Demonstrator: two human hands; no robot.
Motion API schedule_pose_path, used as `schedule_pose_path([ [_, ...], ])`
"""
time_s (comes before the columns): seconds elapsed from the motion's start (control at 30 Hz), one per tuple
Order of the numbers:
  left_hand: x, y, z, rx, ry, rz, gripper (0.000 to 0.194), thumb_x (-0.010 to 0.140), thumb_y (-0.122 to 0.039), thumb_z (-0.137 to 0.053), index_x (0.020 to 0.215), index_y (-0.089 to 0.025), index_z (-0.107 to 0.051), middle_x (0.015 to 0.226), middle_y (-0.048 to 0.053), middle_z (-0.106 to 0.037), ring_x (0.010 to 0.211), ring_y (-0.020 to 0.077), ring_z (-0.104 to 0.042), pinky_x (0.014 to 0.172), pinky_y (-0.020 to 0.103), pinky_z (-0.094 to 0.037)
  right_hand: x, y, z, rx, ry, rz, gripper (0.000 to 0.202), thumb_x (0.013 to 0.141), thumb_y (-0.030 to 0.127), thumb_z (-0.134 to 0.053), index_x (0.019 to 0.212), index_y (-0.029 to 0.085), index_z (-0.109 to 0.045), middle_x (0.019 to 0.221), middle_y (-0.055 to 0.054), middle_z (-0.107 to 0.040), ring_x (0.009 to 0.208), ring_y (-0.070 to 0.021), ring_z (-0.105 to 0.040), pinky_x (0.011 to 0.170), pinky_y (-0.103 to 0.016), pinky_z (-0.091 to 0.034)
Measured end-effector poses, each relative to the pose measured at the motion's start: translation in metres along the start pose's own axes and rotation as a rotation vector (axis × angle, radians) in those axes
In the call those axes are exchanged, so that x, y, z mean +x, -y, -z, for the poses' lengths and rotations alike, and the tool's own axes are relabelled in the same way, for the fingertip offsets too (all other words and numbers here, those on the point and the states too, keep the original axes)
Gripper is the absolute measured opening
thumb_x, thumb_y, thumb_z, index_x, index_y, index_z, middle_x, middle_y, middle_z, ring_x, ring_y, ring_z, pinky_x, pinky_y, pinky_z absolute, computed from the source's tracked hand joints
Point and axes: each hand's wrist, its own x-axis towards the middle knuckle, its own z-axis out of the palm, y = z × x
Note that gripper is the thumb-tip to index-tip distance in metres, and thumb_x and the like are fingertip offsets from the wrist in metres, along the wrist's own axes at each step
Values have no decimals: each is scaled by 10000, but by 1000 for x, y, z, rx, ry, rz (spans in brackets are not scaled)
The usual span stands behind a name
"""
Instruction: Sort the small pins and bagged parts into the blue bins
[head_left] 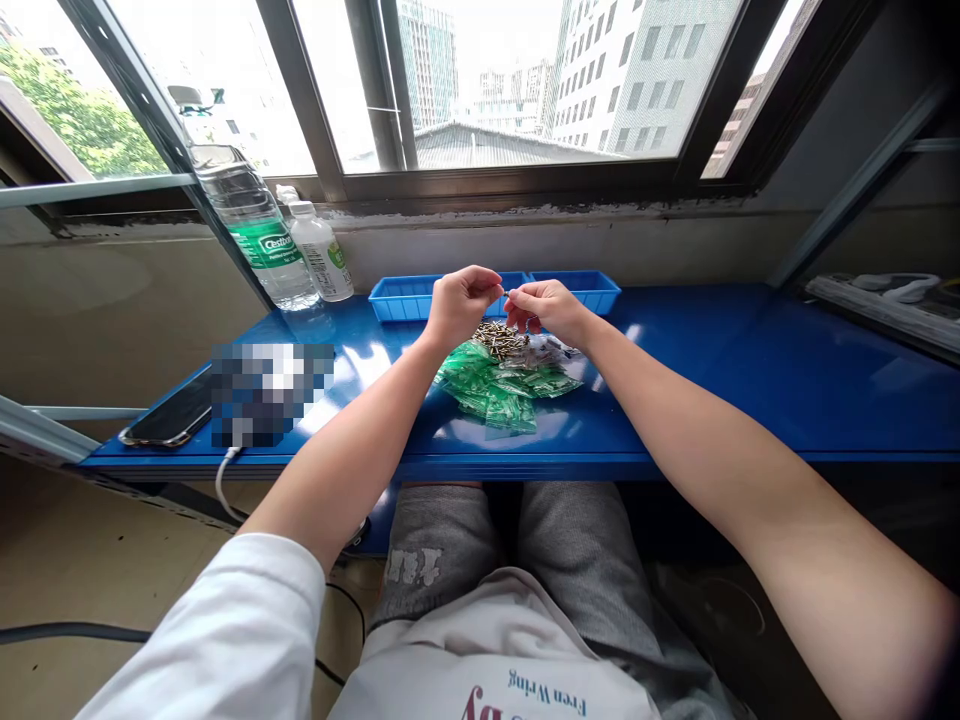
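Observation:
Above a pile of small brass-coloured screws [501, 342], my two hands meet with their fingertips almost touching. My left hand [466, 308] is closed in a pinch of thumb and fingers. Opposite it, my right hand [553, 310] also pinches, its other fingers curled below. A tiny dark piece shows between the fingertips, too small to name. Green plastic bags [510, 392] lie spread on the near side of the screws. Some clear bags [551, 350] are beneath my right hand. Behind both hands stands a blue plastic bin [405, 300], partly hidden by them.
The blue tabletop [712, 380] runs along the window. A large water bottle [262, 235] and a smaller white bottle [322, 252] stand at the back left. At the left edge lie a phone [171, 408] and a blurred-out object with a white cable [225, 470].

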Motion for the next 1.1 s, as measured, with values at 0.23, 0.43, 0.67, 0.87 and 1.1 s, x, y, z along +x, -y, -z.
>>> schedule_pose_path([
  [0.23, 0, 3, 1, 39, 25, 23, 137, 774, -88, -723, 890, -154, -756, 866, 35, -806, 833, 178, -764, 801, 284, -596, 2, -2, 4, 13, -41, 43, 252, 886, 221, -788, 672, 145, -680, 602, -33, -702, 465, -97, -575, 391, -192, -344],
  [0.43, 0, 3, 1, 87, 41, 0, 140, 781, -101, -734, 909, -156, -748, 882, 43, -809, 858, 190, -771, 818, 292, -598, 1, -2, 7, 5, -64, 78, 150, 774, 192, -825, 681, 142, -719, 611, -31, -698, 484, -93, -557, 404, -195, -364],
  [0.67, -2, -1, 3, 240, 95, 34, 246, 766, -97, -740, 1005, -152, -760, 973, 50, -809, 852, 181, -753, 793, 279, -592, 6, -10, 16, -10, -190, 131, 113, 699, 235, -833, 709, 149, -760, 608, -21, -686, 494, -96, -537, 415, -205, -362],
  [0.87, -6, -1, 6, 606, 244, 15, 242, 820, -192, -745, 1055, -154, -787, 1096, 104, -799, 998, 260, -747, 933, 359, -583, 19, -25, 35, -225, -509, 123, 118, 830, 237, -711, 778, 159, -781, 723, -44, -749, 516, -125, -559, 533, -261, -462],
  [1.1, -7, 1, 7, 840, 491, 57, 289, 866, -326, -713, 1072, -157, -826, 1151, 145, -793, 1138, 344, -714, 959, 370, -571, 23, -37, 59, -699, -810, 77, 233, 893, 203, -606, 923, 140, -828, 963, -134, -814, 941, -291, -750, 942, -374, -553],
])
